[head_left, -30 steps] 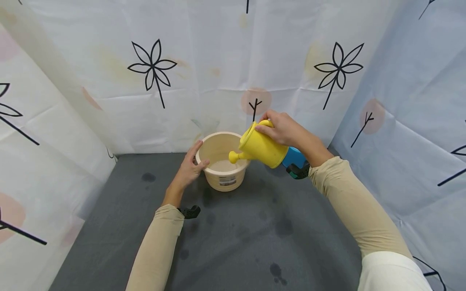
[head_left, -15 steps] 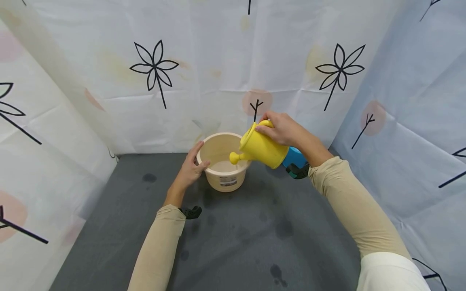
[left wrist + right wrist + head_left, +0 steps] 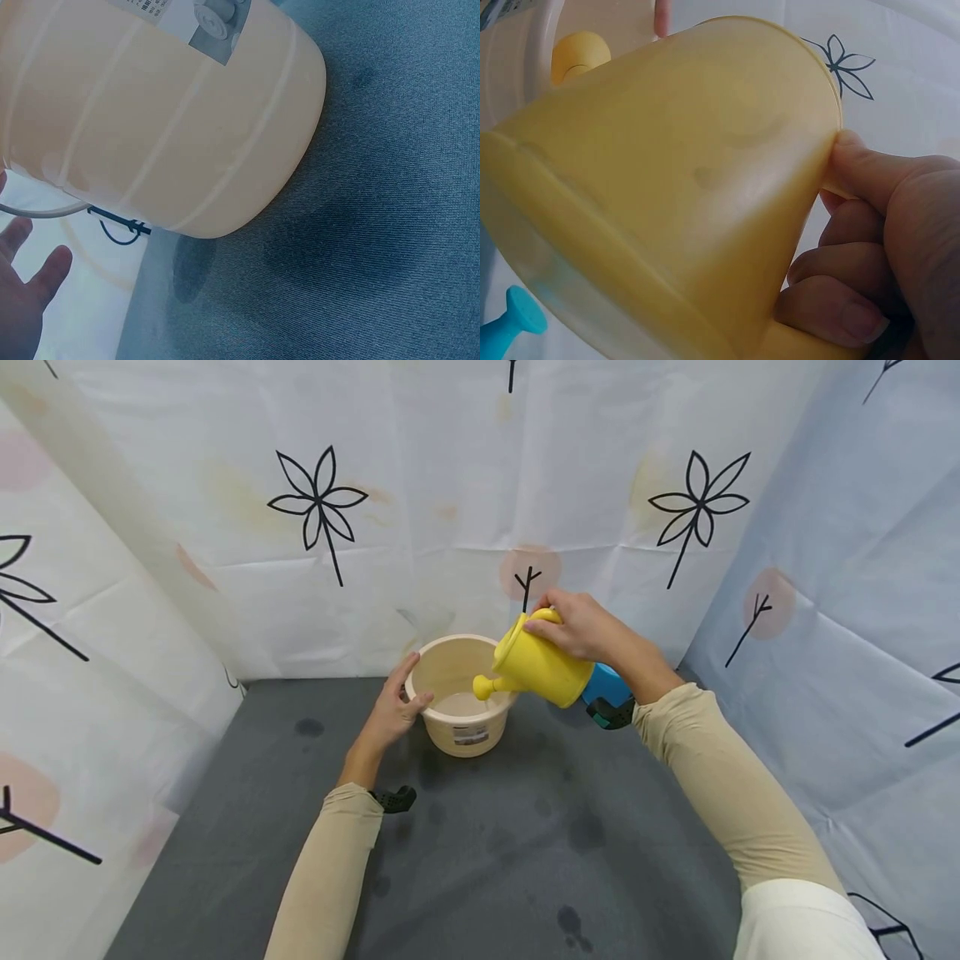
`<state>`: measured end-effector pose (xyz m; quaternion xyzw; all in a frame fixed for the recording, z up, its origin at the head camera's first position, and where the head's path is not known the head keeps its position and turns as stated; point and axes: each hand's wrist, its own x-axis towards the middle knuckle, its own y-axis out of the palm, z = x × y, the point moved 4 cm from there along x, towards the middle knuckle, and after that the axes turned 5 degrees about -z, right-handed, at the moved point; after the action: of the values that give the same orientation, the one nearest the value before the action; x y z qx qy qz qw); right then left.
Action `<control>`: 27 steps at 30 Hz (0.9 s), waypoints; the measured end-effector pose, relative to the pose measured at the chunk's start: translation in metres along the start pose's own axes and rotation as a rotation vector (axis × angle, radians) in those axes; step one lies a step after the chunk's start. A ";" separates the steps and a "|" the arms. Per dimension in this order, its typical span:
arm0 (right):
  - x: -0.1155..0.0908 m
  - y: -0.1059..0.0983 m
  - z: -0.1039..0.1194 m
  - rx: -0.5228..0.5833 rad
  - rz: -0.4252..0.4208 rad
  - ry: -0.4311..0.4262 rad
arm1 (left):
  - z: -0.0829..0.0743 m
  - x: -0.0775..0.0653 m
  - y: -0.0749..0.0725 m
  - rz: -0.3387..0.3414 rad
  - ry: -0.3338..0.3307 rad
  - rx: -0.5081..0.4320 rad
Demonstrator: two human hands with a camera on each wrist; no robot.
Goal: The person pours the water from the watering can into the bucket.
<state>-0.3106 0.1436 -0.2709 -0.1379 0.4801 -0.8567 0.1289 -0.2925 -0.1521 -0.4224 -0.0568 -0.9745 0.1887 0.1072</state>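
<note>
My right hand [image 3: 573, 622] grips the handle of a yellow watering can [image 3: 543, 664], tilted to the left. Its round spout head [image 3: 483, 687] is over the opening of a cream plastic bucket [image 3: 465, 739]. No flowing water can be made out. My left hand [image 3: 392, 702] touches the bucket's left rim with spread, fairly straight fingers. In the left wrist view, fingers [image 3: 51, 274] stand apart from the bucket wall [image 3: 172, 112]. Curled fingers [image 3: 840, 277] and the thumb show beside the can [image 3: 690, 172] in the right wrist view.
A blue object [image 3: 606, 685] stands behind the watering can, partly hidden; a blue spout head [image 3: 525, 309] shows in the right wrist view. The dark grey cloth surface [image 3: 480, 860] has damp-looking spots. Printed white sheets [image 3: 420, 510] enclose the back and sides.
Both hands, the watering can and the bucket keep the same poses. Only a slight shift of the whole head view shows.
</note>
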 end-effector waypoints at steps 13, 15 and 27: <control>0.002 0.000 0.004 -0.012 -0.015 -0.036 | 0.019 0.008 0.003 -0.020 0.004 -0.008; 0.002 0.000 0.004 -0.011 -0.015 -0.037 | 0.017 0.007 0.002 -0.017 0.008 -0.003; 0.004 0.001 0.004 -0.027 0.001 -0.031 | 0.003 0.001 0.001 0.004 -0.022 0.011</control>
<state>-0.3128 0.1381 -0.2694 -0.1526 0.4897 -0.8477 0.1351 -0.2942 -0.1520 -0.4251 -0.0563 -0.9744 0.1950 0.0965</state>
